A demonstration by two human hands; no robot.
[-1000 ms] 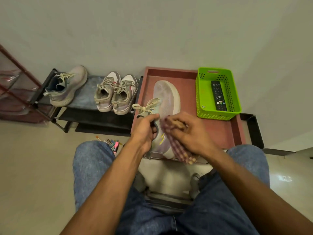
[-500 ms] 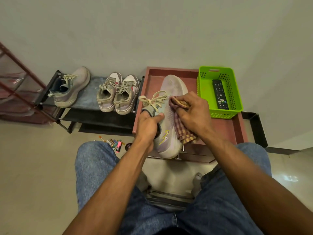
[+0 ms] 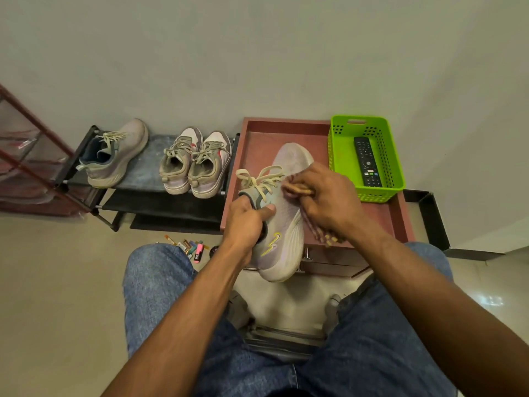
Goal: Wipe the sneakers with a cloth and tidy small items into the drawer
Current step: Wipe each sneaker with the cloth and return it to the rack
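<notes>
Above the reddish-brown tray top of a low cabinet, a pale grey running shoe with cream laces and a yellow side mark is held tilted, toe toward the wall, heel hanging over the cabinet's front edge. Gripping its collar, the left hand has the thumb laid across the outside and the fingers tucked inside the opening, where they cannot be seen. On the shoe's right flank, the right hand has its fingers curled round a bunched checked cloth; most of the cloth is hidden under the palm, with only a wad by the laces and a tail below the wrist showing. Behind it, a green perforated basket on the tray holds a black remote control. To the left, a black shoe rack carries a matching single grey sneaker and a pair of white sneakers. Down on the floor, a cluster of markers lies beside the left knee, partly cut off by it; their exact number is hard to make out. Drawer fronts under the tray are mostly hidden by the shoe and arms.
</notes>
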